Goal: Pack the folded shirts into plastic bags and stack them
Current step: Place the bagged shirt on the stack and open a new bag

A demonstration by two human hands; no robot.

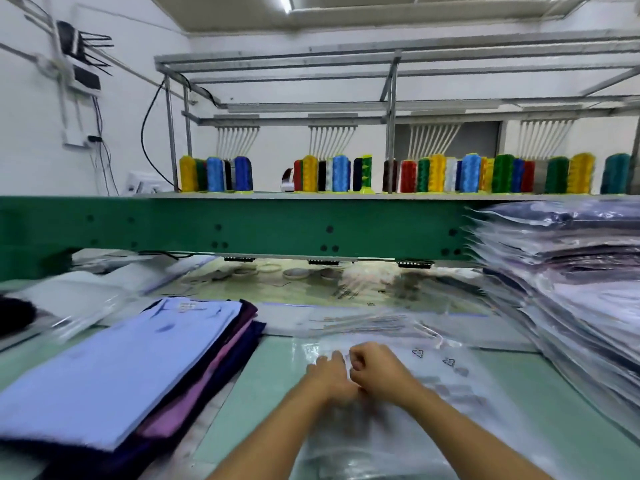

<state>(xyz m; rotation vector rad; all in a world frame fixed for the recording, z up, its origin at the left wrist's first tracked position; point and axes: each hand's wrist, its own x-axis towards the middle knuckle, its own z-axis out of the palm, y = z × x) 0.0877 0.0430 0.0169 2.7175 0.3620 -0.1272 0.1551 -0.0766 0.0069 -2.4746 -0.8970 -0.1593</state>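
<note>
Head camera looks forward-down, close over table [273, 372].

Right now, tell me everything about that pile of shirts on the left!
The pile of folded shirts lies flat on the pale green table. The top one is light blue cloth, collar end away, with a small label there. Pink, purple and dark navy shirts peek out beneath at its right. Neither the left hand nor the right hand touches it.

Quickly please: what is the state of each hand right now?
Left hand: rests on the plastic bag; its grip cannot be told because of blur.
Right hand: fingers curled, pinching the plastic bag.
</note>
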